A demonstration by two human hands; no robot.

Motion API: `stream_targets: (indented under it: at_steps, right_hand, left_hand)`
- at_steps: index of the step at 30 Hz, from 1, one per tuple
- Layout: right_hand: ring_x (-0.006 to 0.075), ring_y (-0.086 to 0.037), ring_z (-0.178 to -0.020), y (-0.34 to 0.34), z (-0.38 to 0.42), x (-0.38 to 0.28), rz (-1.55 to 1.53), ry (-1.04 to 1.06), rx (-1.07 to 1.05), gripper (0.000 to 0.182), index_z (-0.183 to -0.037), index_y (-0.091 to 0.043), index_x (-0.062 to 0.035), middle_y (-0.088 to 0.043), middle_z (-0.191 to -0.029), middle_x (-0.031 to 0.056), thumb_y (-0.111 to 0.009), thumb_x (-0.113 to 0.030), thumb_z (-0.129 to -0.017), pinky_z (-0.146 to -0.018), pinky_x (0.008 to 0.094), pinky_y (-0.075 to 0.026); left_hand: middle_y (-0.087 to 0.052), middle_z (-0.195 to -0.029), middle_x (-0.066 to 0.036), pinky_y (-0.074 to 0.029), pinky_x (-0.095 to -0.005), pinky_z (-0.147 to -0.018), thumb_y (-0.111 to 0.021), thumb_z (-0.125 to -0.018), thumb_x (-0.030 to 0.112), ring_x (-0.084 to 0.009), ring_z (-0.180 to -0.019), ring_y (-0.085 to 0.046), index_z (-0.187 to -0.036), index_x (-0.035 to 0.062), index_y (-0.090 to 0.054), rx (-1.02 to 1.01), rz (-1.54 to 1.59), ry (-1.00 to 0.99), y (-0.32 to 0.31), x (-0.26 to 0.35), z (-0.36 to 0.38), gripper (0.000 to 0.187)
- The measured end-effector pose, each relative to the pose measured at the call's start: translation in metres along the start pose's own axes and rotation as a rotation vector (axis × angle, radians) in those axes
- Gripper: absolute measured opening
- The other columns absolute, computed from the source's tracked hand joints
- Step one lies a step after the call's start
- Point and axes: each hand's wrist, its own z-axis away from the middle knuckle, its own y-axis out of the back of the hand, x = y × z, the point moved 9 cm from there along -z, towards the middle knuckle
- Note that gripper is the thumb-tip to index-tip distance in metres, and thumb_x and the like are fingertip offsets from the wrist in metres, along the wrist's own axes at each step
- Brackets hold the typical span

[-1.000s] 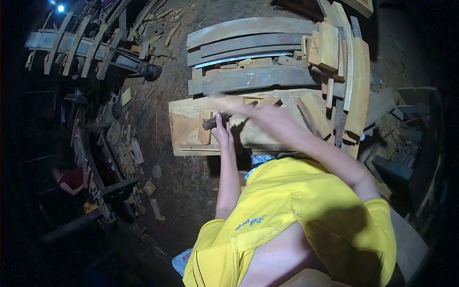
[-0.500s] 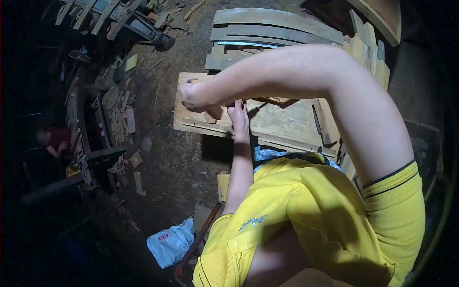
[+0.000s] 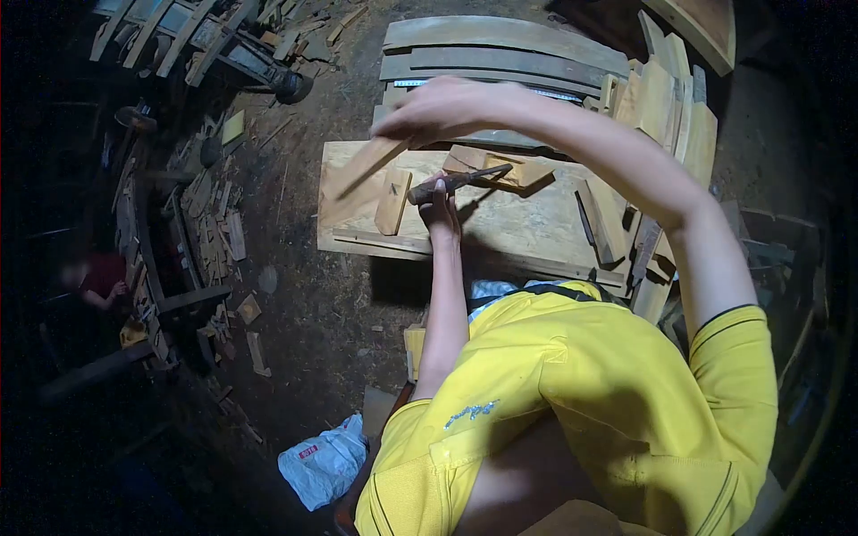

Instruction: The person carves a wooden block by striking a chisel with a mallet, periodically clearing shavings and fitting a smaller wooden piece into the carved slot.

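Note:
My left hand [image 3: 440, 210] is closed around the wooden handle of a chisel [image 3: 478, 176], whose dark blade points right over the workbench [image 3: 536, 223]. My right hand [image 3: 438, 109] is raised above the bench's far edge, gripping a flat wooden piece [image 3: 362, 173] that is smeared by motion and slants down to the left. Between the hands, a short wooden block [image 3: 393, 204] with a small dark mark lies on the bench. Just beyond the chisel blade sits a wooden piece with a cut recess [image 3: 518, 174].
Curved planks [image 3: 500, 36] are stacked behind the bench. Upright boards [image 3: 657, 98] and a wooden piece [image 3: 603, 223] stand at the right. Scrap wood [image 3: 223, 214] litters the floor at left, near another person [image 3: 103, 277]. A white bag [image 3: 326, 460] lies below.
My right hand has lifted and swung right from the bench's left end with the flat wooden piece. The block and the chisel in my left hand now show.

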Motion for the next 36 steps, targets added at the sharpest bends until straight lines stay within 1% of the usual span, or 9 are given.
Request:
stream_targets:
  at_steps: [4, 10, 12, 14, 20, 28, 29, 33, 36]
  right_hand:
    - [0.0229, -0.054, -0.105, 0.006, 0.123, 0.063, -0.361, -0.299, 0.447, 0.051, -0.13, -0.042, -0.015, -0.057, -0.114, 0.0114, -0.058, -0.029, -0.084, -0.089, 0.0348, -0.042]
    - [0.017, -0.052, -0.103, -0.061, 0.329, 0.09, -0.68, -0.863, 0.917, 0.05, -0.13, -0.041, -0.0027, -0.054, -0.114, 0.0088, -0.058, -0.017, -0.085, -0.089, 0.0281, -0.04]
    - [0.0141, -0.055, -0.093, -0.101, 0.385, 0.087, -0.839, -1.032, 1.085, 0.049, -0.13, -0.04, -0.0026, -0.056, -0.108, 0.0073, -0.057, -0.015, -0.086, -0.081, 0.026, -0.045]
    - [0.0112, -0.055, -0.085, -0.114, 0.411, 0.069, -0.956, -1.063, 1.146, 0.051, -0.132, -0.037, -0.0041, -0.056, -0.106, 0.0067, -0.056, -0.016, -0.087, -0.074, 0.0236, -0.046]
    - [0.0103, -0.057, -0.075, -0.123, 0.455, 0.034, -1.027, -1.113, 1.337, 0.054, -0.136, -0.03, -0.0053, -0.057, -0.099, 0.0076, -0.054, -0.018, -0.089, -0.064, 0.0226, -0.049]
    - [0.0118, -0.055, -0.076, -0.127, 0.471, 0.018, -0.849, -1.179, 1.652, 0.06, -0.138, -0.022, -0.0039, -0.054, -0.096, 0.0068, -0.053, -0.017, -0.089, -0.066, 0.024, -0.047]
    - [0.0109, -0.053, -0.077, -0.154, 0.468, 0.023, -0.817, -1.351, 1.565, 0.056, -0.135, -0.026, -0.0045, -0.054, -0.095, 0.0066, -0.054, -0.02, -0.089, -0.065, 0.0224, -0.046]
    - [0.0073, -0.049, -0.057, -0.212, 0.441, 0.05, -0.718, -1.294, 0.968, 0.052, -0.133, -0.031, -0.0036, -0.052, -0.08, 0.0024, -0.054, -0.02, -0.089, -0.046, 0.0216, -0.041]
    - [0.0071, -0.049, -0.052, -0.163, 0.448, 0.04, -1.134, -1.16, 1.516, 0.033, -0.109, -0.042, -0.0052, -0.055, -0.076, 0.0018, -0.053, -0.029, -0.089, -0.047, 0.0206, -0.04]
  left_hand:
    - [-0.057, -0.101, -0.005, -0.043, -0.0276, -0.086, -0.063, -0.082, 0.009, -0.0145, -0.095, -0.054, -0.107, 0.0031, -0.055, -0.083, -0.215, -0.218, -0.036, 0.036, 0.015, 0.026]
    - [-0.059, -0.097, -0.005, -0.045, -0.0266, -0.079, -0.065, -0.081, 0.011, -0.0132, -0.089, -0.056, -0.102, 0.0048, -0.055, -0.36, -0.638, -0.286, -0.139, 0.037, 0.037, 0.025]
    - [-0.058, -0.093, -0.008, -0.046, -0.0284, -0.076, -0.068, -0.078, 0.013, -0.0189, -0.087, -0.057, -0.101, 0.0056, -0.054, -0.452, -0.942, -0.52, -0.172, 0.016, 0.039, 0.028]
    - [-0.054, -0.083, -0.014, -0.045, -0.0372, -0.073, -0.066, -0.066, 0.002, -0.0333, -0.083, -0.055, -0.097, 0.0041, -0.053, -0.645, -0.944, -0.765, -0.222, 0.008, 0.066, 0.034]
    - [-0.052, -0.083, -0.016, -0.042, -0.0433, -0.072, -0.065, -0.064, 0.005, -0.0349, -0.081, -0.052, -0.093, 0.0037, -0.048, -1.152, -1.07, -0.767, -0.273, -0.094, 0.104, 0.034]
    - [-0.05, -0.086, -0.017, -0.039, -0.0451, -0.072, -0.065, -0.065, 0.006, -0.0374, -0.083, -0.049, -0.094, 0.0045, -0.046, -1.133, -1.177, -0.723, -0.276, -0.118, 0.106, 0.035]
    - [-0.05, -0.087, -0.017, -0.039, -0.0447, -0.072, -0.064, -0.065, 0.006, -0.037, -0.084, -0.049, -0.094, 0.0049, -0.045, -1.123, -1.16, -0.724, -0.277, -0.119, 0.103, 0.035]
    - [-0.051, -0.088, -0.015, -0.039, -0.0441, -0.072, -0.064, -0.065, 0.007, -0.0349, -0.086, -0.049, -0.094, 0.0059, -0.045, -1.077, -1.205, -0.718, -0.278, -0.118, 0.097, 0.035]
    - [-0.05, -0.088, -0.016, -0.038, -0.0449, -0.074, -0.063, -0.065, 0.007, -0.0362, -0.087, -0.049, -0.094, 0.005, -0.044, -1.044, -1.161, -0.708, -0.273, -0.115, 0.092, 0.035]
